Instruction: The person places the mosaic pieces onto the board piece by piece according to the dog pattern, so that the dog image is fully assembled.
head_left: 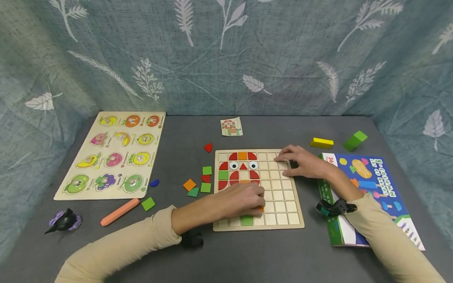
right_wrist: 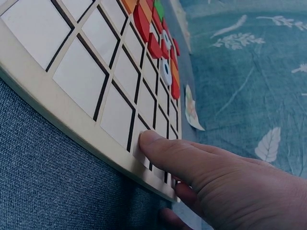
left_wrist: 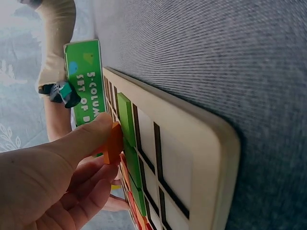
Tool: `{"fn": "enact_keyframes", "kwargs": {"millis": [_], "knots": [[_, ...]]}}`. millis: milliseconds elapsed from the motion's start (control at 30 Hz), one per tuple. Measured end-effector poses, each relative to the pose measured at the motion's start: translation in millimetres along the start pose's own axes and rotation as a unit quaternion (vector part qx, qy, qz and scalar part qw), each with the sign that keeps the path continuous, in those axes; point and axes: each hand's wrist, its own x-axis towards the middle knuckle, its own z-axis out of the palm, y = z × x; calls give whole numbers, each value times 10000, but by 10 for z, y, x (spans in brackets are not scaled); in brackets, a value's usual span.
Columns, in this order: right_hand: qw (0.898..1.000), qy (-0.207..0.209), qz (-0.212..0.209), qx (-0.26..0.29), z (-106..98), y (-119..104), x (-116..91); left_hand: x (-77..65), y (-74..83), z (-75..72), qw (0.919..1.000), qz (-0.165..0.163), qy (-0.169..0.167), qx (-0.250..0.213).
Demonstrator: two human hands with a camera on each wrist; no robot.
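Note:
My left hand (head_left: 244, 199) reaches over the wooden grid board (head_left: 293, 206), pinching an orange tile (left_wrist: 113, 144) between thumb and fingers. The tile stands tilted right beside the green tiles (left_wrist: 125, 117) in the left wrist view. My right hand (head_left: 305, 162) rests at the board's upper right edge, fingers bent loosely and holding nothing; its thumb touches a bare cell in the right wrist view. Red pieces, two eye tiles (head_left: 253, 165), an orange tile (head_left: 242, 156) and a green tile (head_left: 223, 175) fill cells at the upper left. My left forearm and hand hide some cells.
Loose green, orange and red tiles (head_left: 189, 184) lie left of the board. Behind it is a pattern card (head_left: 231, 126). A fruit puzzle (head_left: 109, 155) and an orange stick (head_left: 120, 212) are at left; a box (head_left: 371, 196), yellow block (head_left: 322, 142) and green block (head_left: 355, 140) at right.

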Motion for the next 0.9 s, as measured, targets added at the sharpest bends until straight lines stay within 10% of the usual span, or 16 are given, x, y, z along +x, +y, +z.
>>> {"fn": "enact_keyframes", "kwargs": {"millis": [500,633,900], "knots": [[10000,15,-22,-6,-5,-5,-12,-149,38,27,9976,-23,288,632],[10000,14,-72,33,1,5,-8,-509,-112,14,9968,-339,716,-95],[10000,-38,-54,34,-3,14,-8,-1466,-610,13,9698,-1717,1433,-972]]}}
